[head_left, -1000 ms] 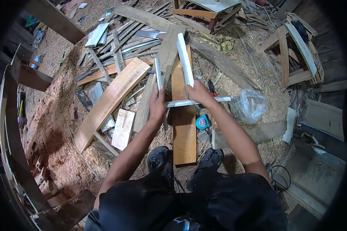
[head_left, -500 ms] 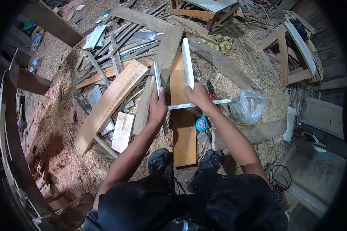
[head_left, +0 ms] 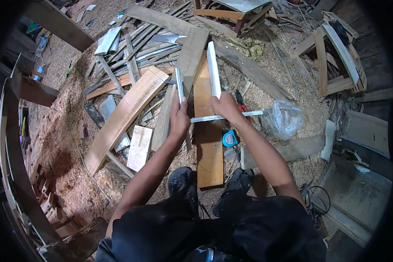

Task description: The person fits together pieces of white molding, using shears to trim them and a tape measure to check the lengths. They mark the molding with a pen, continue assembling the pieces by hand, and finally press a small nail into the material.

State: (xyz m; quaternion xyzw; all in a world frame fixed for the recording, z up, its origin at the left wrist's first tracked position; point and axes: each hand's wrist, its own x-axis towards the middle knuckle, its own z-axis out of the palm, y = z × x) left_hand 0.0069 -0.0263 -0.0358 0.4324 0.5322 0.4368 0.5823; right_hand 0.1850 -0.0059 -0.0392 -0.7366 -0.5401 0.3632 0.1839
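Observation:
My left hand (head_left: 179,119) is wrapped round the lower end of a short pale strip (head_left: 179,85) that points away from me. With my right hand (head_left: 226,107) I grip the near end of a longer white strip (head_left: 213,70), roughly parallel to the first. Another narrow whitish strip (head_left: 205,118) runs crosswise between my hands, passing under my right wrist. Below them an orange-brown board (head_left: 209,153) lies lengthwise between my feet. Red-handled pliers (head_left: 241,105) lie just right of my right hand, and a blue tape measure (head_left: 229,139) sits beside the board.
A clear plastic bag (head_left: 285,118) lies at right. To the left are a long pale plank (head_left: 124,118) and a short board (head_left: 140,147). Beyond stand a pile of thin strips (head_left: 148,46) and a saw blade (head_left: 168,39). Wood shavings (head_left: 70,148) cover the floor.

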